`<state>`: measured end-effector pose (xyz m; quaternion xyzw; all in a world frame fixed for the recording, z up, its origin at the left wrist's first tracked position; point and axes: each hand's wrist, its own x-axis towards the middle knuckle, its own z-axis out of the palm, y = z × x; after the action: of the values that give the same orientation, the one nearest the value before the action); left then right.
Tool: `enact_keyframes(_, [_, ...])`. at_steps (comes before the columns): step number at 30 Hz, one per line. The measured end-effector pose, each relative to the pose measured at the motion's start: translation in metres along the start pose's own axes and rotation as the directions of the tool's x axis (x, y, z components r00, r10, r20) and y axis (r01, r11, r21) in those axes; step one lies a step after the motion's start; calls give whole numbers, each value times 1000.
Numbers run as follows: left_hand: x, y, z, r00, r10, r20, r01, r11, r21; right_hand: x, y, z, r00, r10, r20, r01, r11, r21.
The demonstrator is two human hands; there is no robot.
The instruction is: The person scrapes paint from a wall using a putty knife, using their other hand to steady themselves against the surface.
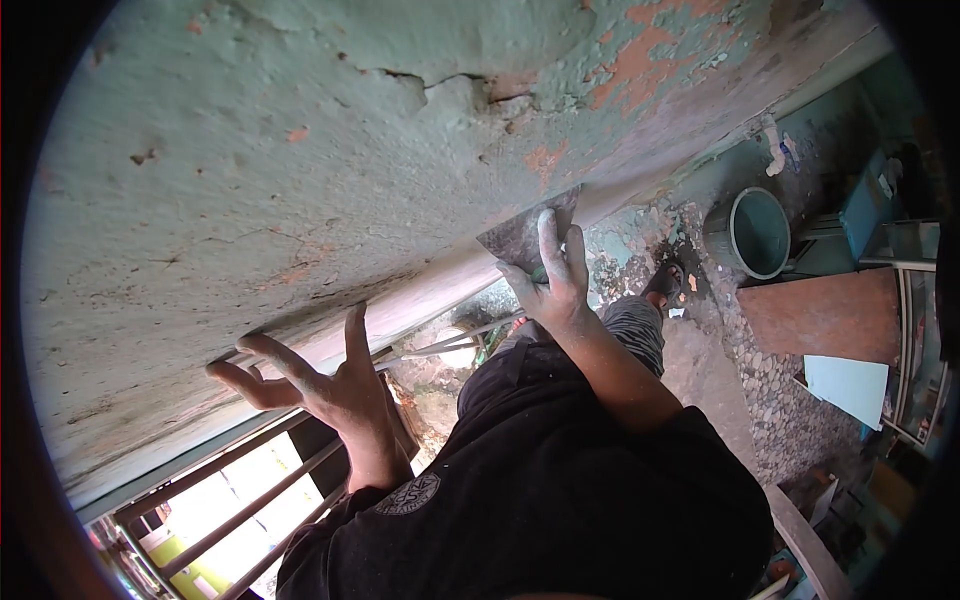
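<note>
My right hand grips a scraper with a broad, flat grey blade, two fingers stretched along its face. The blade lies against the lower part of a worn green wall. A bit of green shows between the fingers; the rest of the handle is hidden in my palm. My left hand is open, with thumb and fingers spread. Its fingertips rest at the wall's lower edge, above the window bars, and nothing is in it. Paint on the wall is cracked, and orange patches show through.
Barred window at lower left. On the right stand a grey bucket, a pipe tap, a brown board and a pale blue panel. A sandalled foot is on the stained floor.
</note>
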<state>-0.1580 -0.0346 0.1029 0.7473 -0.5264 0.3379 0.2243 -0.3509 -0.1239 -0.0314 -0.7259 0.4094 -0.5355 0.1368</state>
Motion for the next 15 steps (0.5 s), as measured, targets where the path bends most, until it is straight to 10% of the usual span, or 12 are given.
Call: enact_keyframes(15, [2,-1,2,996,60,-61,-61,998,-7,8,0,-5,1000,-6,23,4,997,74])
